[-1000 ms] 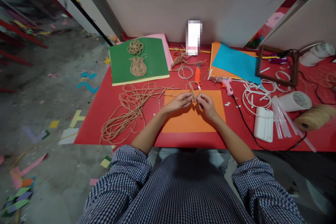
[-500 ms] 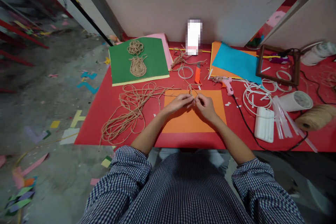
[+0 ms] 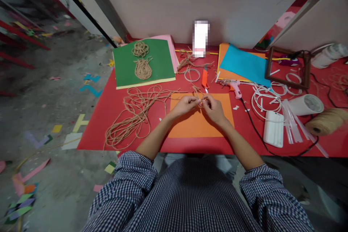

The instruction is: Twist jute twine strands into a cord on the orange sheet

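My left hand (image 3: 187,105) and my right hand (image 3: 212,108) meet above an orange sheet of paper (image 3: 199,127), fingertips pinched close together. Between them is a piece of brown twine (image 3: 196,90), its strands showing just beyond the fingers. Most of the held part is hidden by my fingers. To the left lies a loose heap of twine (image 3: 133,116). Two coiled twine shapes, a looped one (image 3: 140,49) and a rounded one (image 3: 143,69), rest on a green sheet (image 3: 163,61).
Right of my hands are a pink glue gun (image 3: 236,90), a white power bank (image 3: 273,129), clear glue sticks (image 3: 290,123) and a twine spool (image 3: 327,121). An orange cutter (image 3: 204,78) and a clear ring (image 3: 192,75) lie ahead. A wooden frame (image 3: 308,69) is at back right.
The twine at my fingertips has shifted, and its strands beyond the fingers sit differently. Both hands have moved only slightly and stay pinched together.
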`<state>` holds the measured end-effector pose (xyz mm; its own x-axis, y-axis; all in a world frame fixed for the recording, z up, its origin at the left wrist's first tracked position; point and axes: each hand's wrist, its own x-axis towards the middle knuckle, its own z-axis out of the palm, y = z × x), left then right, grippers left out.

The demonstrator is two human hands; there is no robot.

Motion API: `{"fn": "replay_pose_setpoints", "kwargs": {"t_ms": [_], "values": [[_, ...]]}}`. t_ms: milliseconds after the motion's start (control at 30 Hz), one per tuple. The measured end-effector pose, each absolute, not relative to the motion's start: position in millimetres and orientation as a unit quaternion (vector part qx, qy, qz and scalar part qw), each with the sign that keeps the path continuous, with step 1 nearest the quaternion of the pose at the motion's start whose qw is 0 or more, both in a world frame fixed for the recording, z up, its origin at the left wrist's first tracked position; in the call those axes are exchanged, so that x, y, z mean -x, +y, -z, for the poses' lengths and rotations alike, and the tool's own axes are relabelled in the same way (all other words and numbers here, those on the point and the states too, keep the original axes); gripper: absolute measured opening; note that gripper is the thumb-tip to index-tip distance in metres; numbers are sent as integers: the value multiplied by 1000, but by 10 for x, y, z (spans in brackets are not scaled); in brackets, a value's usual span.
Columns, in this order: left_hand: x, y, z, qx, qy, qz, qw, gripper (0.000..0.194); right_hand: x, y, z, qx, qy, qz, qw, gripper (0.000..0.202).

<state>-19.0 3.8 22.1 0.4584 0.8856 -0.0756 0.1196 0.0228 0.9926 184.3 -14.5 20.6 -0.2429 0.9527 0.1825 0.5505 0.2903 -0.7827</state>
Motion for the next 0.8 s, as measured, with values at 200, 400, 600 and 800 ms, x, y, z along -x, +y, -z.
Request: {"fn": "replay_pose_setpoints", "kwargs": {"t_ms": [200, 400, 600, 800], "values": [[172, 32, -201, -691, 506, -305, 417, 43, -1832, -221, -229, 492, -809, -152, 284, 33], [75, 12, -137, -534, 491, -407, 555, 44, -1647, -426, -87, 320, -917, -53, 232, 26], [132, 71, -107, -349, 383, -467, 716, 41, -1510, -546, -46, 215, -944, 13, 251, 21], [191, 118, -111, -249, 335, -491, 765, 36, -1692, -554, 72, 148, -927, -56, 339, 26]]}}
